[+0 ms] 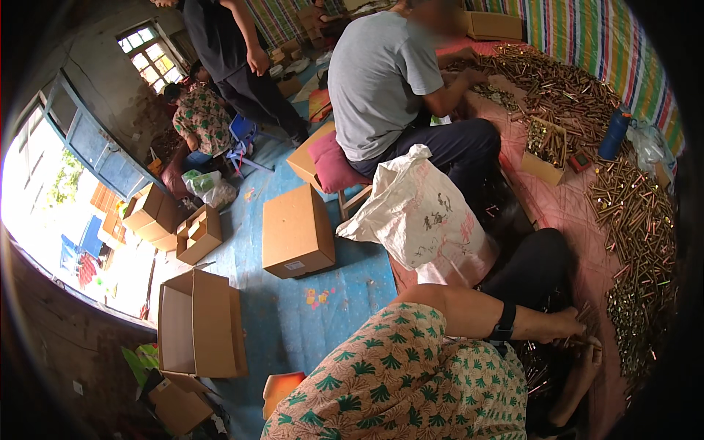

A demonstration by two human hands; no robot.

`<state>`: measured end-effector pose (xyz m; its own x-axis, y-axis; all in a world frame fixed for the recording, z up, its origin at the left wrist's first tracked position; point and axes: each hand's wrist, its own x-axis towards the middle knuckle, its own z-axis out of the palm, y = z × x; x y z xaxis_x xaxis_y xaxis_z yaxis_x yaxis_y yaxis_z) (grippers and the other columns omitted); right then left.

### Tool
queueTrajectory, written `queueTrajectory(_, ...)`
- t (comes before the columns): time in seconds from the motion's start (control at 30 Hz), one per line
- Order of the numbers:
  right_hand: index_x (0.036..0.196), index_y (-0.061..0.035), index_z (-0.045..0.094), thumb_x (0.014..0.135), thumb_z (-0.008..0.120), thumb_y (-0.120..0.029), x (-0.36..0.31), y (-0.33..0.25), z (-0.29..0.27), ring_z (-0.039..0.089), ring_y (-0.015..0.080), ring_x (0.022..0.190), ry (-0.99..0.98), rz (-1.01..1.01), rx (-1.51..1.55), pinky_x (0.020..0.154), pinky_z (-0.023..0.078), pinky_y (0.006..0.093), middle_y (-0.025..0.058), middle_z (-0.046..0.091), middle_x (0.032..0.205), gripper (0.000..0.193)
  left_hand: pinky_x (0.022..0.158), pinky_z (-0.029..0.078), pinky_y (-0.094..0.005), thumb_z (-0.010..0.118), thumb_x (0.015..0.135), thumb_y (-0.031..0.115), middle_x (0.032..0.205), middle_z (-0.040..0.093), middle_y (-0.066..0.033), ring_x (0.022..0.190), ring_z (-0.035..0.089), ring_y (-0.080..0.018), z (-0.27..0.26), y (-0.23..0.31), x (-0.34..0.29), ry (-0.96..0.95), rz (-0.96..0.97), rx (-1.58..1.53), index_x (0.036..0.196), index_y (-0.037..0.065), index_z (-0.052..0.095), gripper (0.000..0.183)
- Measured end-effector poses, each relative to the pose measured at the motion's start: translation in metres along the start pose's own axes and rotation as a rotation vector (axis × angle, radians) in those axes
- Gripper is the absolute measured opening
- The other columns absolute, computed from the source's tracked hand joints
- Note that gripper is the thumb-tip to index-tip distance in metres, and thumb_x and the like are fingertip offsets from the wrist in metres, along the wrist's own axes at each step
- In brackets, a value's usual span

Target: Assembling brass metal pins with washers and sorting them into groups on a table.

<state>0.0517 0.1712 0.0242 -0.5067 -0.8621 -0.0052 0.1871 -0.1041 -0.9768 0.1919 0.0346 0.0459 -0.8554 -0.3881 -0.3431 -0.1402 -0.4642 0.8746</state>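
Note:
My left hand (561, 325), with a black band (504, 321) on its wrist, reaches in at the lower right. Its fingers are closed and bent inward. My right hand (588, 353) is close against it, fingers curled too. Between them are thin, dark pieces too small to make out. Under the hands lies a dark area with slender metal pieces (539, 370), partly hidden by my patterned clothing (411, 370). To the right of my hands a long heap of slender brass-coloured metal rods (636, 257) lies along the pink cloth (568, 213).
A white woven sack (433, 220) stands beyond my left arm. A person in a grey shirt (381, 81) sits ahead, hands at the heap. An open box of rods (544, 170) and a blue bottle (614, 133) stand right. Cardboard boxes (297, 231) are on the blue floor covering, left.

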Motion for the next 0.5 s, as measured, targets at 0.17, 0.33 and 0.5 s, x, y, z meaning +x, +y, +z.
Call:
queueTrajectory(0.17,0.103,-0.0043,0.055,0.094,0.054,-0.016,-0.002,-0.009,0.004,0.057,0.0125,0.077,-0.057,-0.029,-0.164,0.069,0.047,0.0253,0.0054,0.059,0.09,0.014,0.036,0.036,-0.0297,0.051,0.09,0.027,0.06,0.054,-0.008,0.047,0.052,-0.0158,0.0,0.001,-0.008,-0.033,-0.066,-0.087,0.085,0.001,0.054,0.027)
queueTrajectory(0.33,0.104,-0.0037,0.055,0.095,0.051,-0.017,-0.005,-0.013,0.008,0.056,0.0122,0.069,-0.108,-0.012,-0.149,0.063,0.047,0.0253,0.005,0.059,0.086,0.016,0.039,0.038,-0.0341,0.044,0.094,0.031,0.069,0.06,-0.0128,0.052,0.056,-0.0212,-0.002,-0.02,0.002,-0.21,0.044,-0.179,0.09,0.001,0.054,0.031)
queueTrajectory(0.5,0.118,-0.0035,0.05,0.096,0.051,-0.023,-0.01,-0.022,0.014,0.055,0.011,0.073,0.296,0.047,-0.063,0.063,0.045,0.0237,0.0043,0.058,0.089,0.029,0.04,0.041,-0.0321,0.051,0.092,0.029,0.072,0.051,-0.0036,0.054,0.051,-0.0168,0.004,-0.018,0.006,-0.106,-0.147,-0.23,0.099,0.009,0.048,0.022)
